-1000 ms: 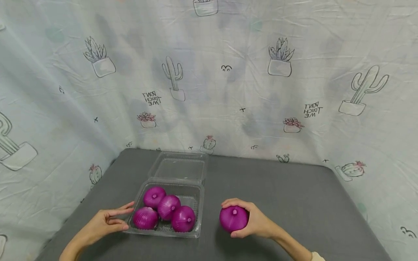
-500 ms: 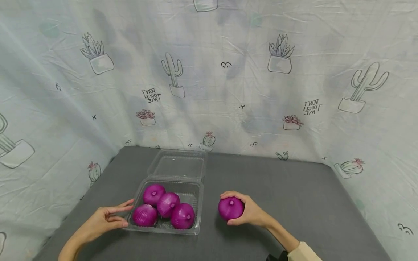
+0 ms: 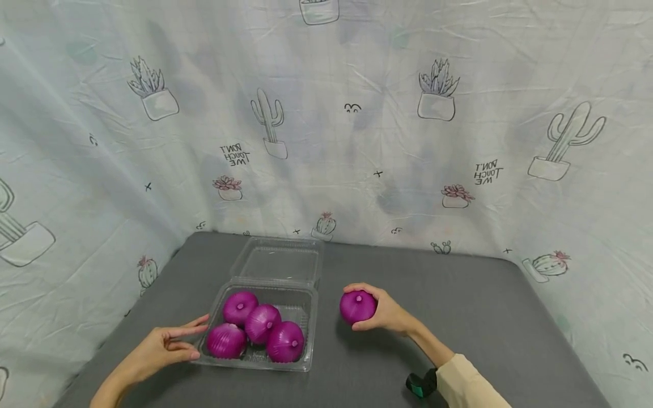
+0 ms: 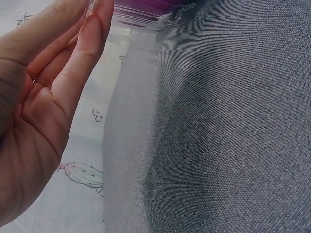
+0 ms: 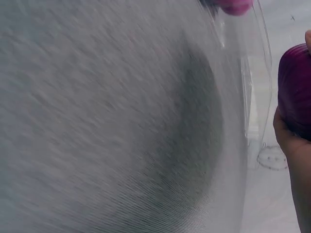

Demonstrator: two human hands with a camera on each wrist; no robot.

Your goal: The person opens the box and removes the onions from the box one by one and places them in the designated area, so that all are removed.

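Note:
A purple-red onion [image 3: 357,307] is gripped in my right hand [image 3: 386,311], fingers over its far side and thumb on its near side. It is raised over the table, with a shadow below; the right wrist view catches part of the same onion [image 5: 296,92] at its right edge. An open clear plastic clamshell container [image 3: 265,366] stands to the left, with several purple onions [image 3: 262,324] in it. At its near left corner my left hand [image 3: 160,348] pinches the rim; in the left wrist view the thumb [image 4: 90,36] lies against the clear plastic.
The container's hinged lid [image 3: 280,263] lies folded back behind it. A grey cloth-covered table [image 3: 433,306] extends to the right. A pale curtain [image 3: 377,136] printed with cacti hangs around the back and sides. A dark wrist device [image 3: 420,385] sits by the right sleeve [image 3: 466,379].
My right hand has moved away from me, farther over the table, with the onion in its grip. My left hand and the container have stayed in place.

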